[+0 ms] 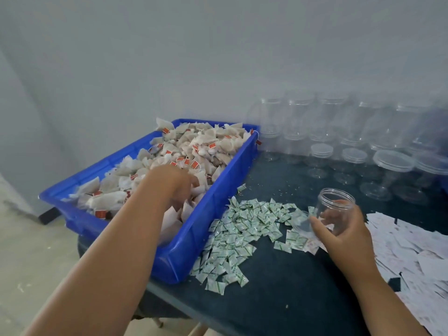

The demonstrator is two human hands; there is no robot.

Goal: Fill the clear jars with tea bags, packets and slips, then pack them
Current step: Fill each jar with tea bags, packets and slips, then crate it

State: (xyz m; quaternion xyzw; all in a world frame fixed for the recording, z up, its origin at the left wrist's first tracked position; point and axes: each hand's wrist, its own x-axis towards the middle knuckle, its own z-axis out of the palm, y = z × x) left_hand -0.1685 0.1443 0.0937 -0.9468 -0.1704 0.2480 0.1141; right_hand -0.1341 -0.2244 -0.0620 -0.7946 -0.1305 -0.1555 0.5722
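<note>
The right hand [344, 230] grips an empty clear jar [335, 204], tilted above the packets [242, 229]. The left hand [175, 183] digs into the tea bags [194, 146] in the blue tray [206, 226] — whether its buried fingers are pinching any, I cannot tell. Tangled strings could drag out extra bags and spill them.

Soft, cool, even light is spread throughout; no source is seen. Weak shadow is cast on the counter [278, 299] beside the tray [213, 214]. The left hand [174, 183] is smeared by motion blur. The far jars [298, 117] are rendered hazy. Faint glints are shown on the jar [335, 202] gripped by the right hand [344, 229].
</note>
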